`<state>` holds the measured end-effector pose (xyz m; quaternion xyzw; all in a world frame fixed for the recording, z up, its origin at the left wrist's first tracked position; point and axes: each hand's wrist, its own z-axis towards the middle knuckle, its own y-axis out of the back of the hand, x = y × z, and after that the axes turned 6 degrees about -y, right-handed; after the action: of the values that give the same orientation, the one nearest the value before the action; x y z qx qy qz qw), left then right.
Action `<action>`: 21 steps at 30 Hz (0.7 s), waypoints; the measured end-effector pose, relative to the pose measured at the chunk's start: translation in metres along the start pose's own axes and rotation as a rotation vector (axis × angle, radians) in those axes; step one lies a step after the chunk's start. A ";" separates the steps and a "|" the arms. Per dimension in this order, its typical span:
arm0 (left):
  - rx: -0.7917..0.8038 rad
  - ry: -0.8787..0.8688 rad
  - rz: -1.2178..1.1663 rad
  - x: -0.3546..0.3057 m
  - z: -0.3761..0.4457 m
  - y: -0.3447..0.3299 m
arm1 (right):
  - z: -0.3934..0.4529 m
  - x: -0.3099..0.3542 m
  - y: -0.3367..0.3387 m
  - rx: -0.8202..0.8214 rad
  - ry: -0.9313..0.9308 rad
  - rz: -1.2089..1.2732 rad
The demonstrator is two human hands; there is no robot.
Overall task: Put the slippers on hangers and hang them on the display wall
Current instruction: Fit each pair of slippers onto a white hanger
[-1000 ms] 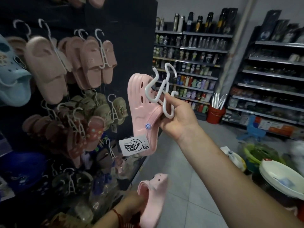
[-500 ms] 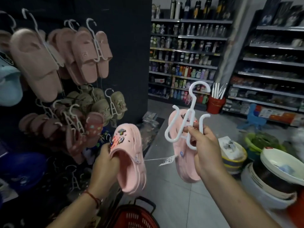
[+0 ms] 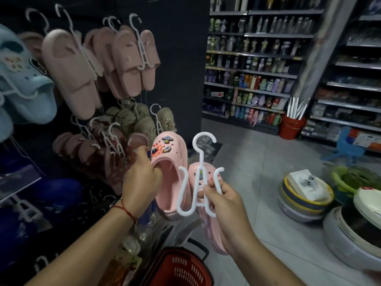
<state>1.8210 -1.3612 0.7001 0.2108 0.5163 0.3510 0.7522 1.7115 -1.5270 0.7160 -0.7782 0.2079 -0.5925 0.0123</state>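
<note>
Left hand (image 3: 142, 182), with a red string around its wrist, grips a pink foam clog slipper with cartoon charms (image 3: 171, 168) by the edge of its foot opening, toe end up, in front of the dark display wall (image 3: 177, 58). On that wall, further left, hang pale blue clogs (image 3: 22, 79), dusty pink slide slippers (image 3: 123, 60) and beige clogs (image 3: 144, 120), all on white hooks. Just right of the held slipper, the right hand (image 3: 224, 205) pinches a white plastic double-arm hanger (image 3: 198, 182) upright, hook on top, together with the second pink clog (image 3: 212, 230), which hangs toe up behind it. Below both hands stands a red plastic shopping basket (image 3: 177, 267) on the grey tiled floor (image 3: 257, 162). At right sit stacked bowls (image 3: 303, 203).
</note>
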 end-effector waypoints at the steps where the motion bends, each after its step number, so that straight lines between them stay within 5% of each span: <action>1: -0.007 -0.020 0.029 -0.001 0.001 0.001 | 0.000 -0.002 -0.003 0.007 0.003 -0.021; 13: -0.053 -0.127 0.202 -0.001 0.013 0.011 | 0.008 -0.015 -0.017 0.005 0.026 -0.293; 21: -0.084 -0.223 0.160 -0.011 -0.010 0.005 | 0.020 -0.010 -0.010 -0.025 -0.054 -0.046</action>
<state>1.8077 -1.3667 0.7064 0.2574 0.3961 0.4056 0.7826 1.7307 -1.5194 0.7037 -0.7985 0.1969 -0.5689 -0.0053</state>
